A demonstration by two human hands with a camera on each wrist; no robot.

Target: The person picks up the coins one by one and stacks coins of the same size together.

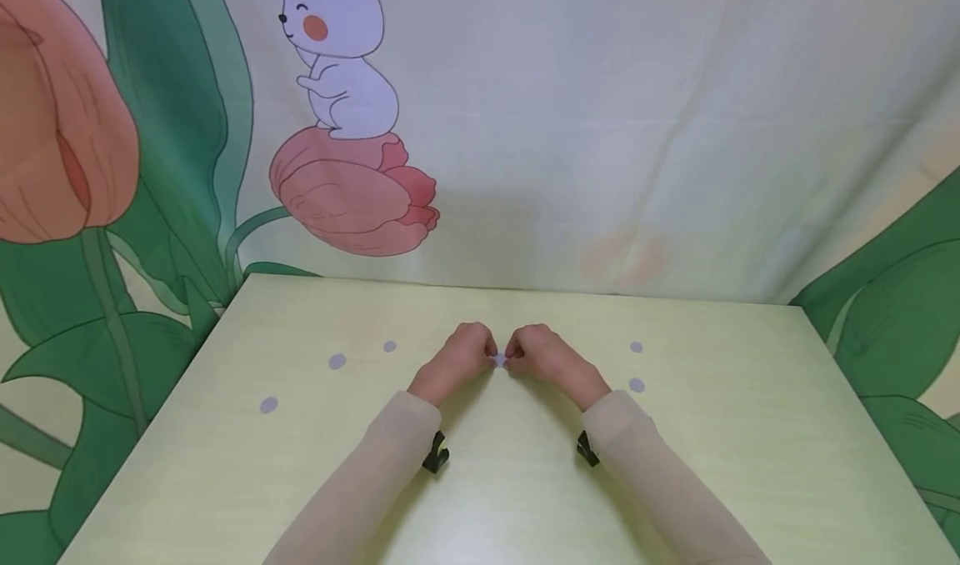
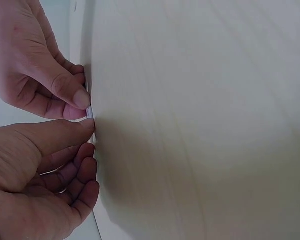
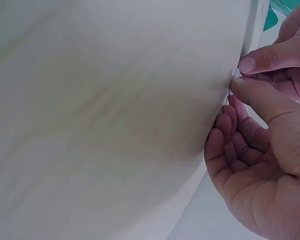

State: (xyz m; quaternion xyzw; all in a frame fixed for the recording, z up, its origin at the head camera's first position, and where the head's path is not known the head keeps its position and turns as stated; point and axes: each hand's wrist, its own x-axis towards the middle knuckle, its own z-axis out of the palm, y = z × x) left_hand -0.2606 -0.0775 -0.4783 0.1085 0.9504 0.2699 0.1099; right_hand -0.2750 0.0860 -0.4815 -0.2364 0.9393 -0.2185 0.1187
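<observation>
Near the far middle of the table, a small flat pale-purple disc (image 1: 500,361) lies between both hands. My left hand (image 1: 459,358) pinches its left edge between thumb and forefinger. From the other side, my right hand (image 1: 551,358) pinches the right edge, with the fingertips of both hands close together. In the left wrist view, only a thin pale edge of the disc (image 2: 89,112) shows between the thumbs. The right wrist view shows my right hand (image 3: 260,150) with its other fingers curled near the tabletop. Fingers hide most of the disc.
Three similar discs (image 1: 337,362) lie on the left of the pale wood-look table (image 1: 495,498). Two more discs (image 1: 637,385) lie to the right. Behind the table's far edge hangs a curtain (image 1: 562,132) printed with tulips and a rabbit.
</observation>
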